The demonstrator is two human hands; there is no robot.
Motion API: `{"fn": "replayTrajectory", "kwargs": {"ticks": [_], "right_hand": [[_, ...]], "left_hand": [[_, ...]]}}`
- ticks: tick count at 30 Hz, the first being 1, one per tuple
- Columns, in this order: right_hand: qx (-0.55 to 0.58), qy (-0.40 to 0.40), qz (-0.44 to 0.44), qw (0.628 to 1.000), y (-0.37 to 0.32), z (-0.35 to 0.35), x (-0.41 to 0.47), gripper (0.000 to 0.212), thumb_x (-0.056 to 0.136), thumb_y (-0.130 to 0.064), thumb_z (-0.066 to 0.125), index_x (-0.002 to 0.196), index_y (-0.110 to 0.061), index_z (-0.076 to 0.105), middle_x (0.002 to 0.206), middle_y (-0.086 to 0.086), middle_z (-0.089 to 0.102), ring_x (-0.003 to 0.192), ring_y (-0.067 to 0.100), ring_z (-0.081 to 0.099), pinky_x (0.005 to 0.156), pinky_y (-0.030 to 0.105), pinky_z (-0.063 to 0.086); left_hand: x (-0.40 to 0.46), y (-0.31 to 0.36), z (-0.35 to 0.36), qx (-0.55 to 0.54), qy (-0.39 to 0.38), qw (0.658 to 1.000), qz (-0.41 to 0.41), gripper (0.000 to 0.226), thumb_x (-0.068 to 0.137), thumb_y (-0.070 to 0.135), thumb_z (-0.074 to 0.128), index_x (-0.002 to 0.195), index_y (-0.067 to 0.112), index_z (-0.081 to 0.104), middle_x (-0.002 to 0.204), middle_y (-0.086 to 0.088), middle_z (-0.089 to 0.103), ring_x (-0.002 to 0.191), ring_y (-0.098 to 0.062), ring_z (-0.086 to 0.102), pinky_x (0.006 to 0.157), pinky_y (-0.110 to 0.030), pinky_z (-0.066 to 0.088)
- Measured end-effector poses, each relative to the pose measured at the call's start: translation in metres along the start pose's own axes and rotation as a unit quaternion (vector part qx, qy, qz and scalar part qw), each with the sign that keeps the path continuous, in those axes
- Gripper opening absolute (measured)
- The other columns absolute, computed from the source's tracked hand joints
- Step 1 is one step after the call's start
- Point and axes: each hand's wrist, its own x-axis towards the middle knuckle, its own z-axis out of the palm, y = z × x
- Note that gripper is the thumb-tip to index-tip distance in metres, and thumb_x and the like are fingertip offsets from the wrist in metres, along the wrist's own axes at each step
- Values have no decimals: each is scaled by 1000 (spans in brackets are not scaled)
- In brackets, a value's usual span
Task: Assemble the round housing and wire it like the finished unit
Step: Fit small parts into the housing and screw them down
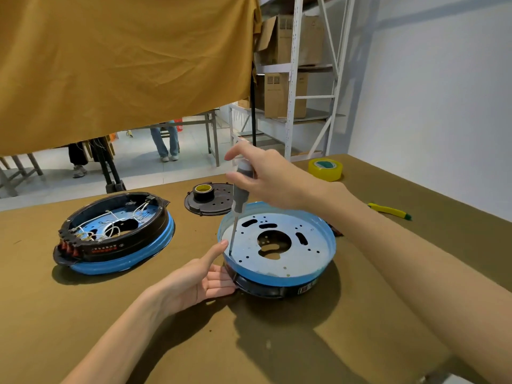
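A round housing [288, 261] with a blue rim and a perforated metal plate sits on a black ring in front of me. My right hand [266, 178] grips a grey screwdriver [240, 195] held upright, its tip down on the plate near the left rim. My left hand [205, 278] rests against the housing's left side, thumb on the blue rim beside the tip, fingers along the black ring. The finished unit [116, 234], blue base with black ring and white wires inside, lies at the left.
A black perforated cover [219, 203] with a roll of black tape [203, 191] on it lies behind the housing. A yellow tape roll [325, 169] and a yellow-green pen [389, 211] lie at the right. Olive cloth covers the table [194, 342]. People's legs stand beyond.
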Motion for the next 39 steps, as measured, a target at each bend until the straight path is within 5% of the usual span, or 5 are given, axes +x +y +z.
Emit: {"fn": "replayTrajectory", "kwargs": {"ticks": [4,9,14,18,39], "right_hand": [[-42,-93,2,995,-7,-11,-1,27,98,-31,67,118,-22,50,85,-12,69,79,0,68,66,19,56],[-149,-85,4,985,-18,-12,11,35,93,-54,67,98,-21,55,75,-3,69,50,5,68,40,17,45],[-155,-150,23,976,-23,-14,22,31,95,-49,66,108,-22,55,83,0,72,56,4,69,55,29,57],[-201,-128,28,971,-28,-10,25,37,96,-53,62,106,-17,57,76,6,71,47,10,68,40,21,49],[-163,-164,37,972,-32,-14,27,35,95,-45,68,95,-12,59,69,6,72,49,16,68,44,21,52]], "left_hand": [[-4,0,5,-12,16,1000,-4,98,57,65,81,121,-4,56,103,-24,76,94,-33,77,65,-35,63],[-6,-1,7,-5,19,1000,8,99,54,67,80,119,-4,57,102,-23,76,95,-33,77,66,-34,63],[-7,-3,10,14,26,999,24,93,60,71,73,116,-2,58,100,-20,78,94,-30,77,69,-33,64],[-6,-3,10,17,31,999,23,90,62,72,71,114,-1,59,98,-19,78,92,-29,77,70,-33,64],[-1,-1,8,33,33,999,9,94,63,72,68,120,-2,61,103,-19,78,95,-30,77,76,-34,64]]}}
